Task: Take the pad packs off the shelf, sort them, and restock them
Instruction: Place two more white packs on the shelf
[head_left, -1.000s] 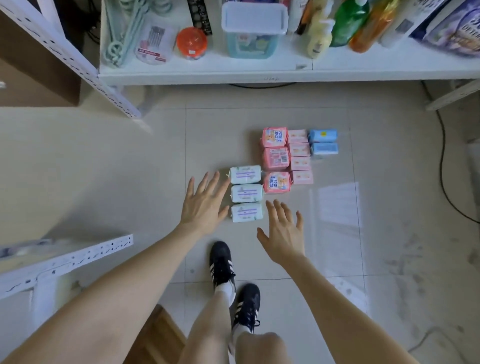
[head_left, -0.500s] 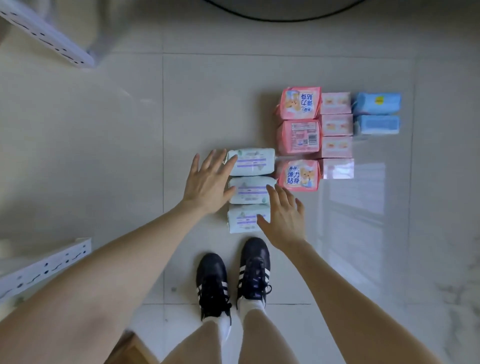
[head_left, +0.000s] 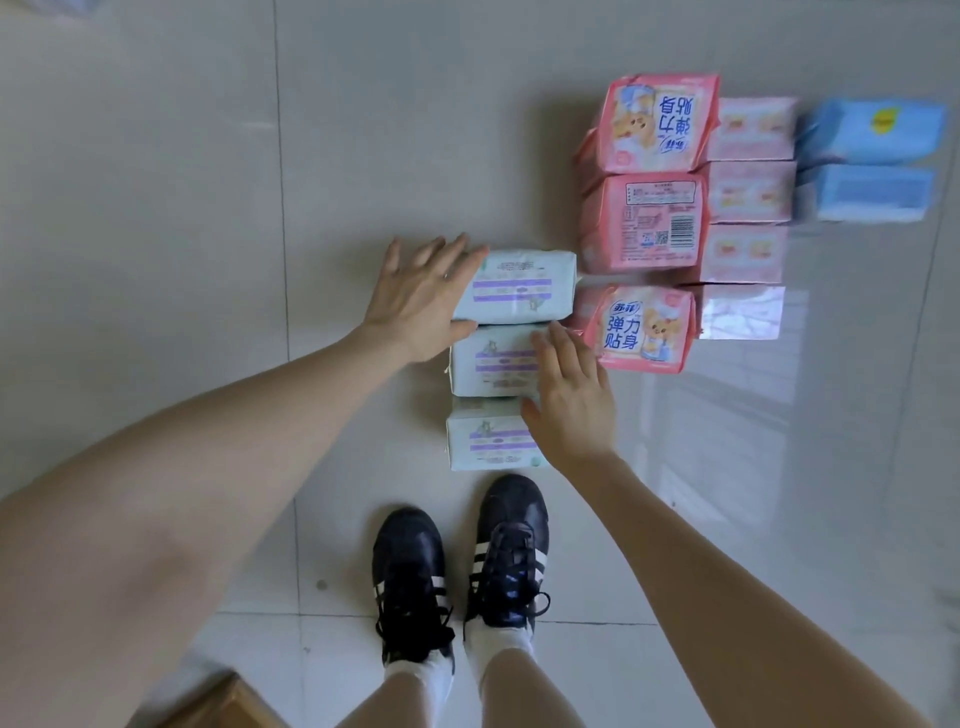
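Closing in on the white packs (head_left: 485, 447) on the floor (head_left: 156, 208), both hands now make contact.
Left hand (head_left: 415, 296), fingers spread, has come flat against the left end of the top pack (head_left: 519, 286); right hand (head_left: 569, 410), fingers straight and together, lies on the middle pack (head_left: 488, 364). Pink packs (head_left: 644, 223) crowd the right edge; bare tile opens leftward, shoes (head_left: 410, 577) just below.

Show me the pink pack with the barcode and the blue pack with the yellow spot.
barcode pink pack (head_left: 644, 221): head view, on its printed face.
yellow-spot blue pack (head_left: 868, 134): head view, its top face.
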